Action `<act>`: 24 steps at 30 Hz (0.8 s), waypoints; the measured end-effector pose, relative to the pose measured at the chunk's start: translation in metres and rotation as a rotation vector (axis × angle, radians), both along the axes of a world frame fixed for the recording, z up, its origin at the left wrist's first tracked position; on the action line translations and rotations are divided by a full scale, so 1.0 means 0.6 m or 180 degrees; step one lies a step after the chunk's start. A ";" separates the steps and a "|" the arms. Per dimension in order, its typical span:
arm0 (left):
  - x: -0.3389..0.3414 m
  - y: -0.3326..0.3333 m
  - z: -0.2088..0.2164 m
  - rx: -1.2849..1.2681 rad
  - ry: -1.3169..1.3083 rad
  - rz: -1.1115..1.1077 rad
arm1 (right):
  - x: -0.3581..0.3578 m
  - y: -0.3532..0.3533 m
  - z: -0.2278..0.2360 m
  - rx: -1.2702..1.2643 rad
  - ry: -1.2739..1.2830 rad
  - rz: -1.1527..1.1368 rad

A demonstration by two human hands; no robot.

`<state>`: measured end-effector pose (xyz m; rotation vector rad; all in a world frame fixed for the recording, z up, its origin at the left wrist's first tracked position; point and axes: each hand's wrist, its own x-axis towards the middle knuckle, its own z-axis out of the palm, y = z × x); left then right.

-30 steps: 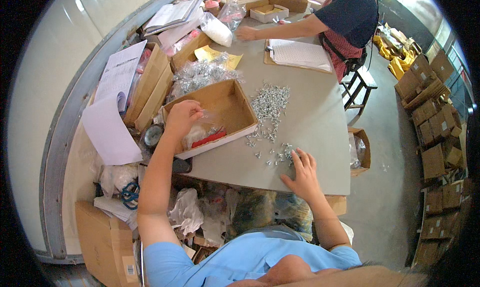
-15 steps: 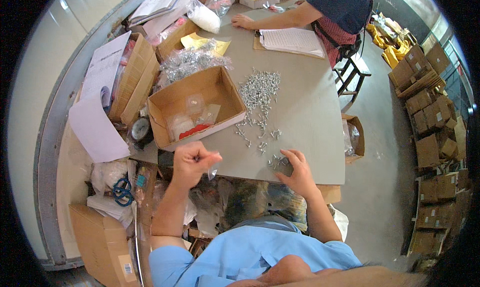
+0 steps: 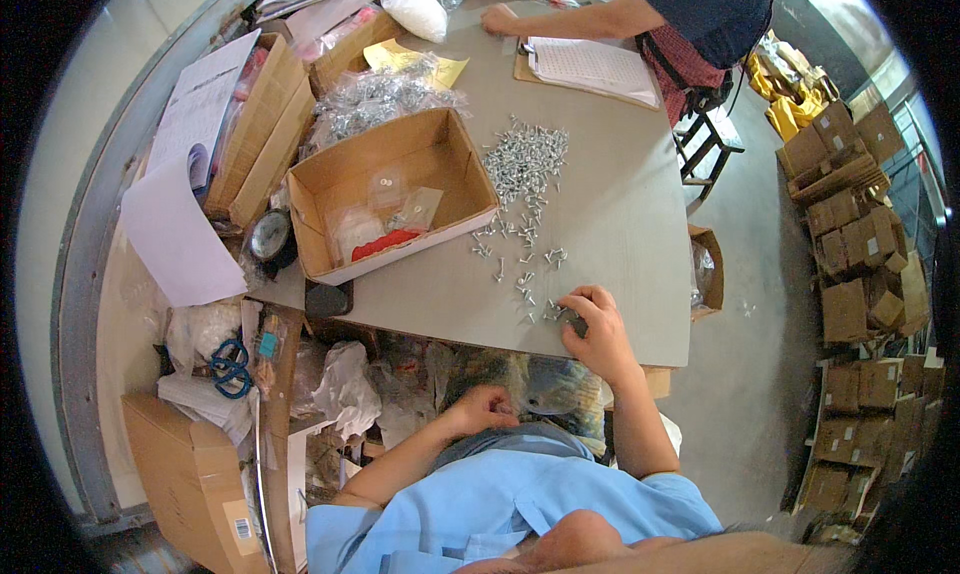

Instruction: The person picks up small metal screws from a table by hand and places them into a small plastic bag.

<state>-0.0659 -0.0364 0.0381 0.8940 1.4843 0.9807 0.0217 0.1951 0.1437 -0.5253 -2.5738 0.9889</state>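
Note:
Loose silver screws [image 3: 527,159] lie heaped on the grey table [image 3: 610,224], thinning into a trail toward its near edge. At that edge my right hand [image 3: 602,339] rests with its fingers bent and the thumb apart, its fingertips beside a few screws [image 3: 552,311]. My left hand [image 3: 482,411] is below the table edge, close to my waist, its fingers curled; what is in them is hidden. Left of the screws stands an open cardboard box [image 3: 395,194] holding small clear bags [image 3: 352,229] and something red [image 3: 385,244].
Clear bags of metal parts [image 3: 385,109] lie behind the box. A clipboard with papers [image 3: 592,69] is near a co-worker's arm [image 3: 580,19] at the far side. Blue-handled scissors [image 3: 231,369] hang at the left. Stacked cartons [image 3: 850,304] line the right; a stool [image 3: 710,154] stands beyond the table.
My left hand has dropped from above the table's near edge, where it pinched a small clear bag, down to my waist. My right hand stays near the screws, fingers more bent.

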 end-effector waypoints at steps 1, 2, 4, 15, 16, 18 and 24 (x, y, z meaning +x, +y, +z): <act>0.009 0.012 -0.014 -0.0155 0.0253 -0.0269 | 0.000 0.002 -0.002 0.0046 0.0025 -0.0034; 0.022 0.016 -0.044 -0.0047 0.0270 -0.0294 | -0.002 0.002 -0.005 0.0085 0.0059 -0.0047; 0.048 0.031 -0.068 0.0331 0.0100 -0.0095 | 0.000 0.005 -0.011 0.0143 0.0072 -0.0135; 0.083 0.062 -0.053 0.0163 0.0234 0.0264 | 0.011 -0.002 -0.019 0.0284 0.0244 -0.0508; 0.088 0.060 -0.057 0.0239 0.0226 0.0376 | 0.011 -0.002 -0.019 0.0334 0.0253 -0.0488; 0.092 0.056 -0.062 0.0322 0.0334 0.0478 | 0.010 -0.002 -0.019 0.0434 0.0271 -0.0446; 0.090 0.059 -0.047 0.0202 0.0165 0.0521 | 0.003 -0.003 -0.016 0.0657 0.0257 -0.0378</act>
